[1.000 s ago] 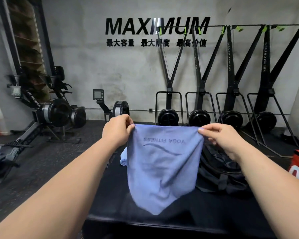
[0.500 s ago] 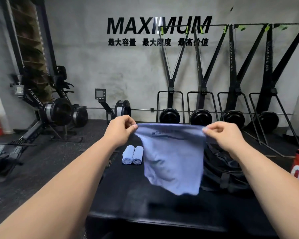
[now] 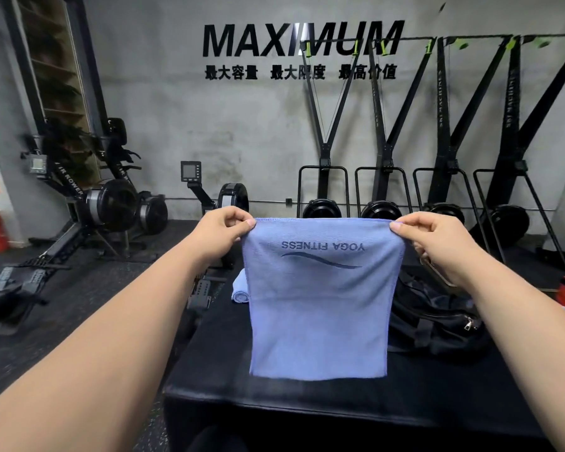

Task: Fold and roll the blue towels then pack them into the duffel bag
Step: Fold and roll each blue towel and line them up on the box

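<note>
Now, left hand (image 3: 224, 230): pinches the towel's top left corner, thumb on the near face, other fingers curled behind the cloth.
Left corner, advice: hold it level with the right one, since a dropped corner would likely skew every later crease.
Roll (image 3: 239, 288): one finished blue roll lies on the surface (image 3: 209, 347), just left of the hanging towel and partly hidden by it. Whether more lie behind, I cannot tell.
Towel (image 3: 320, 308): hangs between the two hands over the surface. The top hem is taut and nearly straight, the sides draw in slightly, and the bottom hem is square. The print faces the person upside down. Whether the hem touches the surface is unclear.
Step in hand: by my reading, squaring the towel up before the fold.
Doing it well: lower the bottom hem onto the bare surface in front and lay the cloth down flat. Fold it edge to edge, smooth out the air, then roll tight so it matches the finished roll.
Risk: soft cloth creeps, so a loose first turn probably gives a fat, slack roll.
Right hand (image 3: 437, 246): pinches the top right corner, thumb in front, fingers folded behind.
Bag (image 3: 437, 321): a black duffel slumps on the surface to the right, partly behind the towel. I cannot tell whether its mouth is open.
</note>
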